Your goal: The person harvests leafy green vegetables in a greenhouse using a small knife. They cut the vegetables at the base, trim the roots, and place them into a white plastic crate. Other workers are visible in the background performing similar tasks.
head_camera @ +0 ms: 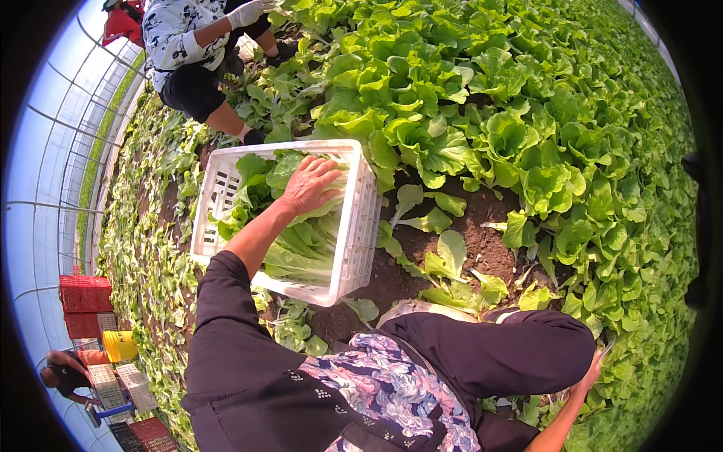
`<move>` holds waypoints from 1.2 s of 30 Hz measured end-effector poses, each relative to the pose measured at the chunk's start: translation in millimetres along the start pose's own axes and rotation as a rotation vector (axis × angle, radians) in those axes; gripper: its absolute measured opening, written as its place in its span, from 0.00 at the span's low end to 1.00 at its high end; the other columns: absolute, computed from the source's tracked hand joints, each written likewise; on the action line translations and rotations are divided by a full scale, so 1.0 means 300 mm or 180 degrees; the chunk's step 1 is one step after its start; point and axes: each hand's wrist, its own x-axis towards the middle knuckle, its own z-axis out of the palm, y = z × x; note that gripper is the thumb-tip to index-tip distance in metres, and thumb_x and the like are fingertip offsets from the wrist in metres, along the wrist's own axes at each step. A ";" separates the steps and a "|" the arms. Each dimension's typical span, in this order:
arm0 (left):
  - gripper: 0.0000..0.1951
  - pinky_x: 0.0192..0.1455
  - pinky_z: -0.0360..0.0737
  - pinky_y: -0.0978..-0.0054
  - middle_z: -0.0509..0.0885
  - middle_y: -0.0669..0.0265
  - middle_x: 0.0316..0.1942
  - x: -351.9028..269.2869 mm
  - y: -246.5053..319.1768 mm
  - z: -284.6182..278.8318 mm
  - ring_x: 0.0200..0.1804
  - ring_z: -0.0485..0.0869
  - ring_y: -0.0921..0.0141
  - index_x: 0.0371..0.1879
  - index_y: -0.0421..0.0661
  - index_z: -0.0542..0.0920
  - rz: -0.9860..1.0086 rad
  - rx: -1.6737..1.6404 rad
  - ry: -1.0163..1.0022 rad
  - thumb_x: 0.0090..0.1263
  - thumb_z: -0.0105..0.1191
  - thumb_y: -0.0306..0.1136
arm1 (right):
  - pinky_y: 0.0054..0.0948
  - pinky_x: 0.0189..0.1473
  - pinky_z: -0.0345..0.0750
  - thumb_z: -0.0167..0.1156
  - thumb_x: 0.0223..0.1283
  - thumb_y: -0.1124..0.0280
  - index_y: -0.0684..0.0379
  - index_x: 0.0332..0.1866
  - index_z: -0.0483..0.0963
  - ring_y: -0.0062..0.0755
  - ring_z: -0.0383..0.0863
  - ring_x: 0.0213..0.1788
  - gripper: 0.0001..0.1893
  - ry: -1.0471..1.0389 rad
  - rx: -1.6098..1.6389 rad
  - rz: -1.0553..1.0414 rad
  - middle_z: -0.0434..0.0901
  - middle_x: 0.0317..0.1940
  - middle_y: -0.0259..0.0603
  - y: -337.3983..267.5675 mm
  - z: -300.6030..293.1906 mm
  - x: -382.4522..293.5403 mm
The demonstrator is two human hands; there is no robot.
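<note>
My left hand (312, 185) lies palm down on leafy green heads (302, 248) inside a white plastic crate (350, 226). Its fingers are spread over the leaves, and the thumb stands apart. The crate has slotted walls and sits tilted in the view on the soil, with the greens filling its near and right side. Down at the right, beside my bent knee (565, 350), my right hand (587, 376) is closed around a small metal-bladed tool (608, 347). Only the tool's shiny tip shows; its handle is hidden.
Dense leafy greens (542, 130) grow ahead and right. Cut leaves (452, 254) litter the soil (491, 226). A gloved person (186, 51) crouches beyond the crate. At far left, another person (68, 373) bends near stacked red crates (85, 294), pale crates (135, 384) and a yellow bucket (120, 346).
</note>
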 end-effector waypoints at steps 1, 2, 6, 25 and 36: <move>0.24 0.68 0.60 0.58 0.75 0.60 0.57 -0.016 -0.008 0.001 0.61 0.71 0.59 0.52 0.48 0.77 -0.0233 0.0323 -0.0012 0.57 0.63 0.44 | 0.22 0.30 0.76 0.47 0.72 0.46 0.66 0.38 0.79 0.22 0.80 0.28 0.28 0.0028 0.0137 -0.0052 0.81 0.29 0.35 0.020 -0.013 -0.011; 0.28 0.69 0.57 0.54 0.73 0.61 0.59 -0.038 -0.019 0.005 0.64 0.69 0.60 0.56 0.48 0.74 -0.0513 0.0409 0.0016 0.57 0.63 0.45 | 0.24 0.32 0.77 0.48 0.71 0.46 0.65 0.40 0.79 0.24 0.80 0.29 0.27 0.0217 0.0011 0.0053 0.82 0.30 0.36 0.045 -0.031 -0.025; 0.36 0.69 0.54 0.48 0.65 0.57 0.65 -0.110 -0.033 0.098 0.68 0.62 0.57 0.66 0.49 0.68 -0.1222 0.0710 -0.0653 0.61 0.57 0.57 | 0.30 0.41 0.79 0.48 0.70 0.57 0.64 0.50 0.76 0.31 0.82 0.40 0.19 0.0521 0.0295 0.0568 0.81 0.43 0.40 0.127 -0.057 -0.051; 0.37 0.65 0.69 0.61 0.74 0.54 0.64 -0.051 -0.383 0.282 0.64 0.73 0.55 0.69 0.54 0.65 -0.1399 -0.0449 -0.2577 0.58 0.63 0.44 | 0.26 0.24 0.71 0.57 0.64 0.65 0.62 0.34 0.74 0.23 0.77 0.24 0.10 -0.0266 -0.0187 0.0985 0.78 0.24 0.35 0.294 0.108 -0.158; 0.09 0.38 0.83 0.74 0.86 0.61 0.30 1.030 0.810 -0.256 0.36 0.87 0.71 0.33 0.37 0.83 -0.0047 -0.1017 -0.3578 0.66 0.54 0.31 | 0.24 0.18 0.70 0.50 0.71 0.64 0.59 0.49 0.74 0.20 0.72 0.17 0.12 0.0654 0.1486 0.1228 0.77 0.22 0.35 0.482 0.060 0.041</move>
